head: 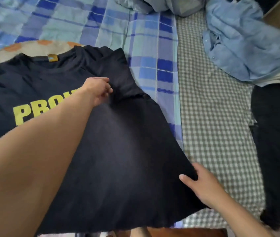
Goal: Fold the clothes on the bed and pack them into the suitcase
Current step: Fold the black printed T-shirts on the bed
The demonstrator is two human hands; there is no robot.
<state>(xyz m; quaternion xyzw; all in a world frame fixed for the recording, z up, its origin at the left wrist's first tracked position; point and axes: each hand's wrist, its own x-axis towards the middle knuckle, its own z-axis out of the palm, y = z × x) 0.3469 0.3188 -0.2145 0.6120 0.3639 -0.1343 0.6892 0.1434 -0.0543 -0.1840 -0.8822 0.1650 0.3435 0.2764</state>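
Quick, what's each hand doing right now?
Left hand: pinching the black T-shirt near its sleeve.
Right hand: gripping the T-shirt's side edge, thumb on top.

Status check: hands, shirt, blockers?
Left hand pinches black T-shirt at the sleeve seam. Right hand grips its side edge. Shirt flat, unfolded. Nothing in the way.

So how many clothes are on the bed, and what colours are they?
Black: 2, the black T-shirt and the black garment
Blue: 1, the blue shirt
Total: 3

The grey-blue heap at the top may be bedding; not counted.
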